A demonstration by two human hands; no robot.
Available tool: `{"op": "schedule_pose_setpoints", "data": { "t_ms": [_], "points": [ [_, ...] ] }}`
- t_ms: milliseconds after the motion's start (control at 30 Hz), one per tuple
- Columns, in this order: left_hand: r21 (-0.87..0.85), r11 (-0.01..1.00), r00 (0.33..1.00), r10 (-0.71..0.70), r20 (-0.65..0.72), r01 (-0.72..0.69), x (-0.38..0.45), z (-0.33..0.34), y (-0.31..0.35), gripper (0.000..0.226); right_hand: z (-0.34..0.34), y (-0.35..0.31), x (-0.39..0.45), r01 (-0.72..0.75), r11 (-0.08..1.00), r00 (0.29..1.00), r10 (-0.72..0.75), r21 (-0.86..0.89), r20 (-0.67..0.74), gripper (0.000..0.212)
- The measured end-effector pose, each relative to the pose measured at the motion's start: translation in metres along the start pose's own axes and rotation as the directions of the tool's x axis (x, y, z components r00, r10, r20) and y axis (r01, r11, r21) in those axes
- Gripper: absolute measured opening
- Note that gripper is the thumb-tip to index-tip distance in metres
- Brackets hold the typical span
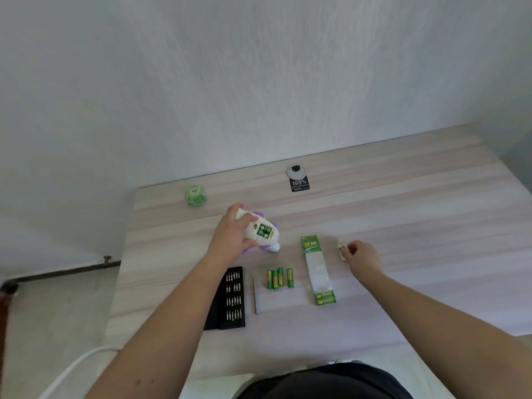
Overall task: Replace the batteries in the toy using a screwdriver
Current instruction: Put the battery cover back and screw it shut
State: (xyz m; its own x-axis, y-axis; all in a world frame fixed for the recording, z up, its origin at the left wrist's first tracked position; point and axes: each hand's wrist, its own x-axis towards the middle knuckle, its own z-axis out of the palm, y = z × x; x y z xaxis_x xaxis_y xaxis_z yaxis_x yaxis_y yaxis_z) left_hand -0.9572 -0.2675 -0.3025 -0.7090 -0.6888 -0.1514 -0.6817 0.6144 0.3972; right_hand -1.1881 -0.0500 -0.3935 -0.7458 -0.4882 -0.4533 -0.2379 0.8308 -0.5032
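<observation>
Left hand point(233, 237) grips a white-and-purple plastic toy point(260, 233) above the pale wood-grain tabletop point(403, 226), its open compartment showing four green batteries. Right hand point(363, 256) pinches a small cream-coloured cover piece point(341, 249) beside a green battery blister pack point(316, 272). Loose green-and-yellow batteries point(278, 279), a slim grey screwdriver point(255, 295) and a black bit case point(231, 298) lie nearer the person.

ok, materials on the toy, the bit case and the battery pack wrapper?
Toy: plush-looking purple trim around what looks like a smooth white plastic battery bay; fabric not certain. Bit case: matte black, likely moulded plastic, holding small silvery bits that look like metal. Battery pack: green printed card header with clear glossy film, crinkled and mostly empty.
</observation>
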Motion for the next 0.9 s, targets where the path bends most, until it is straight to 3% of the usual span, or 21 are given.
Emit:
{"op": "schedule_pose_setpoints", "data": {
  "t_ms": [233, 300, 367, 467, 567, 767, 900],
  "points": [
    [0.001, 1.000, 0.999, 0.002, -0.033, -0.002, -0.001, 0.002, 0.001, 0.058, -0.007, 0.008, -0.007, 0.014, 0.999, 0.999, -0.012, 0.041, -0.043, 0.018],
    [0.021, 1.000, 0.999, 0.018, -0.040, -0.017, -0.001, 0.001, 0.001, 0.058, -0.010, 0.004, -0.012, -0.029, 0.991, 0.998, 0.037, 0.130, -0.055, 0.018],
    [0.054, 0.998, 0.998, 0.040, -0.049, -0.037, -0.001, 0.001, 0.000, 0.058, -0.009, -0.005, -0.016, -0.066, 0.944, 0.997, 0.078, 0.324, -0.025, 0.017],
    [0.093, 0.994, 0.997, 0.054, -0.049, -0.049, 0.000, 0.000, -0.001, 0.059, -0.008, -0.034, -0.026, -0.100, 0.701, 0.995, 0.058, 0.706, 0.084, 0.011],
    [0.129, 0.991, 0.998, 0.050, -0.046, -0.043, 0.001, 0.000, -0.001, 0.059, -0.009, -0.068, -0.042, -0.138, 0.495, 0.984, -0.028, 0.858, 0.175, 0.012],
    [0.166, 0.985, 0.992, 0.055, -0.111, -0.036, 0.000, 0.006, -0.001, 0.057, -0.010, -0.116, -0.068, -0.280, 0.106, 0.924, -0.241, 0.954, 0.298, 0.016],
    [0.178, 0.984, 0.994, 0.044, -0.104, -0.025, 0.002, 0.006, -0.003, 0.057, -0.010, -0.132, -0.078, -0.352, 0.000, 0.876, -0.352, 0.936, 0.330, 0.019]
  ]
}}
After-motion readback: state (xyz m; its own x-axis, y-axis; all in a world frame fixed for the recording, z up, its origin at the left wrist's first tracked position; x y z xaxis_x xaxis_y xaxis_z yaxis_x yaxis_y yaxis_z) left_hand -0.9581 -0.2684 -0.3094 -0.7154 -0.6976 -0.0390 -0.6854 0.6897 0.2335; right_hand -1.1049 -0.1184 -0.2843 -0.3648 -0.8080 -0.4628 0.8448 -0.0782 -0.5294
